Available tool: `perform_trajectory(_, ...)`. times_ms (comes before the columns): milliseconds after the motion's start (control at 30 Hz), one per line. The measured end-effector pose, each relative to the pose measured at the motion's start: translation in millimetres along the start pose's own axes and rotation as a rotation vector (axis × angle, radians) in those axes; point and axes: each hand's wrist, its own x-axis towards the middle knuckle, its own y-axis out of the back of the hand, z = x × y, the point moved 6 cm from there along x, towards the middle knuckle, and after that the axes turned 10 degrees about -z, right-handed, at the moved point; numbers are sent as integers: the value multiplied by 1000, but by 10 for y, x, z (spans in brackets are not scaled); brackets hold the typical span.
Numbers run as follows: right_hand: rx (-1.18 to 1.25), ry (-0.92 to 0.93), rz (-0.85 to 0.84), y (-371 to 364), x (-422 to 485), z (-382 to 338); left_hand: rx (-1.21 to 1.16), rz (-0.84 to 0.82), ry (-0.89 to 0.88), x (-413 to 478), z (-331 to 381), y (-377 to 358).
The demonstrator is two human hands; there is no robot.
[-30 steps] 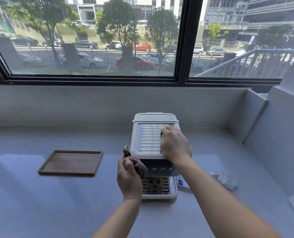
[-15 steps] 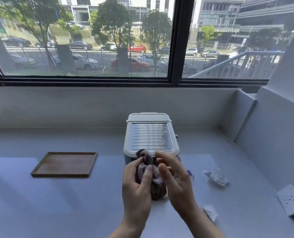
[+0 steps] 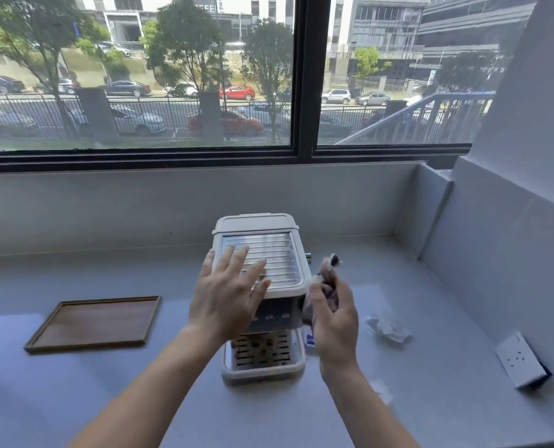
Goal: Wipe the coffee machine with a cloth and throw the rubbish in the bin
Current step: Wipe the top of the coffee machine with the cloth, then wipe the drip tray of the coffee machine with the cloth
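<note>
A white coffee machine (image 3: 269,234) with a ribbed metal top stands on the grey counter (image 3: 107,399) in front of me. My left hand (image 3: 227,295) hovers flat with fingers spread over the machine's front left corner. A brownish cloth (image 3: 325,279) is bunched in my right hand (image 3: 333,321), beside the machine's right side. Rubbish lies to the right: a crumpled white wrapper (image 3: 388,328), a small blue-and-white packet (image 3: 308,337) by the drip tray, and a white scrap (image 3: 380,388) half hidden by my right forearm.
A brown wooden tray (image 3: 97,323) lies to the left. A white power socket block (image 3: 521,358) sits at the right. A low wall backs the counter under the window, and a wall closes off the right side. No bin is in view.
The cloth has passed from my left hand to my right. My left hand has opened and moved onto the machine's top; my right hand has moved off the top to its right side.
</note>
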Motion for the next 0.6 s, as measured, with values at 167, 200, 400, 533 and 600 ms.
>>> perform_trajectory(167, -108, -39, -158, -38, 417, 149, -16, 59, 48, 31, -35, -112)
perform_trajectory(200, -113, -113, -194, -33, 547, 177, -13, 81, 49, 34, -39, -118)
perform_trajectory(400, -866, 0, -271, -264, 1273, 135, -31, 118, 26, 54, -57, -156)
perform_trajectory(533, -1014, -111, -309, -467, 1804, 220, -51, 185, 15, 62, -63, -167)
perform_trajectory(600, -966, -166, -321, -540, 2010, 277, -61, 217, 11, 59, -62, -165)
